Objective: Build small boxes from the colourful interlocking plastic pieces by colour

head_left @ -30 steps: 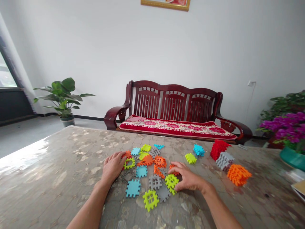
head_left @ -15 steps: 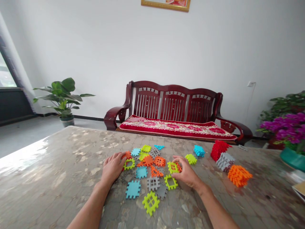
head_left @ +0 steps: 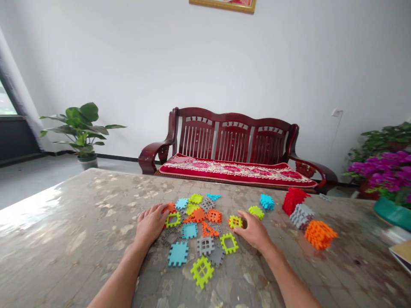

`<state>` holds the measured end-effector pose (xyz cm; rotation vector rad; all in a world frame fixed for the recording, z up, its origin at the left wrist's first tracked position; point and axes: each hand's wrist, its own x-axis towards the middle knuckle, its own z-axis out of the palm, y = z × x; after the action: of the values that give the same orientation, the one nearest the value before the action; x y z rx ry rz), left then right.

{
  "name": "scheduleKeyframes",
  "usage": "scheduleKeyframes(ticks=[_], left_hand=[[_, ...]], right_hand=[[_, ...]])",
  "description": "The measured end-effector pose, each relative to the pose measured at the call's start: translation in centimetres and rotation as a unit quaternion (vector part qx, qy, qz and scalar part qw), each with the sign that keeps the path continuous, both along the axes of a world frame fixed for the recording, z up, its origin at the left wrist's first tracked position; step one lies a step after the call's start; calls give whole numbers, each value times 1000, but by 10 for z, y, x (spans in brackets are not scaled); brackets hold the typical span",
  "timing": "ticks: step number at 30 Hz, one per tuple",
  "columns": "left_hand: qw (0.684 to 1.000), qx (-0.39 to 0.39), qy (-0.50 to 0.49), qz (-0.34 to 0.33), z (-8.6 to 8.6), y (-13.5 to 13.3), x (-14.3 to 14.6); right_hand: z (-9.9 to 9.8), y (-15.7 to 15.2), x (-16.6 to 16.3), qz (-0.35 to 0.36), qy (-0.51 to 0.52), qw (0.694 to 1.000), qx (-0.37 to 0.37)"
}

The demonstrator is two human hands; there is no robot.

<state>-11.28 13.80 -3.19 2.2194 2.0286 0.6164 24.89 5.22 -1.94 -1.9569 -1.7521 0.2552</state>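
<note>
My right hand (head_left: 253, 230) grips the edge of a lime-green interlocking tile with a window grid (head_left: 235, 221), thumb near and fingers on the far side. Its palm is hidden. My left hand (head_left: 151, 223) lies with fingers stretched out at the left of the loose tiles, beside an orange tile (head_left: 171, 207) and a lime frame tile (head_left: 173, 220). Between the hands are several notched tiles, among them a light-blue one (head_left: 189, 230), an orange triangle (head_left: 209, 230), a grey window tile (head_left: 205, 245) and a lime frame (head_left: 229, 243).
Right of my right hand are a lime tile pile (head_left: 256, 211) and stacks of blue (head_left: 267, 201), red (head_left: 293, 200), grey (head_left: 302, 216) and orange tiles (head_left: 320, 235). Purple flowers in a teal pot (head_left: 393, 213) stand at the table's right. A wooden bench (head_left: 233, 137) is behind the table.
My right hand has drawn slightly right and away with the lime window tile, apart from the other loose tiles. Orange seen behind that tile no longer shows. My left hand stays about where it was.
</note>
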Motion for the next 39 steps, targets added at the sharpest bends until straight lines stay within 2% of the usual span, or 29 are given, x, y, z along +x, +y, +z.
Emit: scheduleKeyframes(ticks=[4, 6, 9, 12, 15, 19, 32, 39], left_hand=[[1000, 8, -4, 0, -4, 3, -2], [1000, 6, -4, 1, -5, 4, -2], [1000, 4, -1, -2, -4, 4, -2], [1000, 5, 4, -4, -3, 4, -2], [1000, -1, 5, 0, -1, 2, 0], [1000, 0, 0, 5, 1, 0, 2], [1000, -4, 4, 3, -2, 2, 0], [1000, 1, 6, 1, -5, 4, -2]], right_hand=[[-4, 2, 1, 8, 10, 1000, 18], [-3, 2, 4, -13, -3, 999, 52], [0, 3, 16, -103, -36, 986, 124], [3, 3, 34, -196, -70, 967, 145], [5, 2, 46, -242, -107, 956, 123], [4, 3, 51, -268, -143, 949, 85], [0, 11, 43, -271, -157, 950, -13], [0, 14, 38, -276, -183, 944, -11]])
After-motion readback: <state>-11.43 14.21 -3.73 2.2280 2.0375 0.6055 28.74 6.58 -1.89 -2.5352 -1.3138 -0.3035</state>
